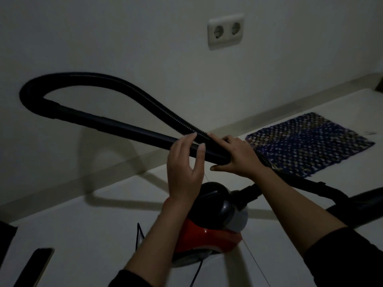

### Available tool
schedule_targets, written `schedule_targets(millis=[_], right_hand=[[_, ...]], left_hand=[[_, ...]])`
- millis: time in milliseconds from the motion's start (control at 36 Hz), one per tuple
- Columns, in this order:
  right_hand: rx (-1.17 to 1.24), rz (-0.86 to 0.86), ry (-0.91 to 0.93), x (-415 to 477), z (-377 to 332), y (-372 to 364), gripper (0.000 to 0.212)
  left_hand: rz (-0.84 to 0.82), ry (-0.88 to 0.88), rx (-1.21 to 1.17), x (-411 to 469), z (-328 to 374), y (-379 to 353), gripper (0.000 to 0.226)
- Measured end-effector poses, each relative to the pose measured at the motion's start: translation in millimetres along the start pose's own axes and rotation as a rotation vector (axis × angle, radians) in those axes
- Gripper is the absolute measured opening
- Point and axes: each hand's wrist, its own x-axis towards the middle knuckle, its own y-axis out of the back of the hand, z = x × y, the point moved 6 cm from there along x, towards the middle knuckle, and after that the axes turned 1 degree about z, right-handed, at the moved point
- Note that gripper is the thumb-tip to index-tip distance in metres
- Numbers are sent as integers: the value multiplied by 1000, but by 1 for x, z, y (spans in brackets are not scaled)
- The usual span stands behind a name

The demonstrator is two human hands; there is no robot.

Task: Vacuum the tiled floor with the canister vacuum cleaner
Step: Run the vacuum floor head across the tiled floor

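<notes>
Forearms (294, 206) up, hands (236, 158) at wand (124, 129).

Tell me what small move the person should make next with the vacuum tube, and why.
Probably close the left hand round the tube. The right hand grips the tube where the hose crosses it, while the left is open with straight fingers at the tube, so the long raised loop hangs from one grip.
</notes>
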Motion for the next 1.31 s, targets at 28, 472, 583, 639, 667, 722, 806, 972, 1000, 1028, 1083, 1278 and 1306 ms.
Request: schedule_targets(millis=[28,472,583,639,667,722,806,972,1000,1028,1083,1278,1306], right_hand=[[5,-7,-1,-1,2,0,98],[101,-65,173,-12,18,2,97],[20,-41,142,-20,24,3,92],[-13,-17,104,-27,28,3,86],[-35,-2,97,-31,28,2,82],[-34,12,46,-43,34,-2,79],[138,39,-151,-65,46,-9,77],[384,428,-713,-107,53,-14,65],[474,497,-830,-111,53,-13,63],[577,554,-962,-116,54,-12,65],[901,666,-1249,-124,58,-15,74],[1683,1053,-1267,-124,79,-14,82],[1625,1035,-1277,-126,82,-11,82]], left_hand=[[-37,-50,79,11,2,-1,42],[-622,-573,909,22,-23,-42,45],[-733,-532,834,19,-21,-43,48],[-739,-485,791,19,-17,-44,51],[-740,-464,781,18,-13,-45,51],[-747,-439,783,14,-7,-52,51],[-738,-411,785,2,0,-63,48],[-734,-313,697,-17,14,-88,41],[-730,-296,674,-20,18,-92,39],[-725,-278,648,-24,21,-95,38],[-722,-242,598,-31,28,-101,35],[-802,-52,456,-51,40,-120,33],[-852,-5,408,-52,39,-124,34]])
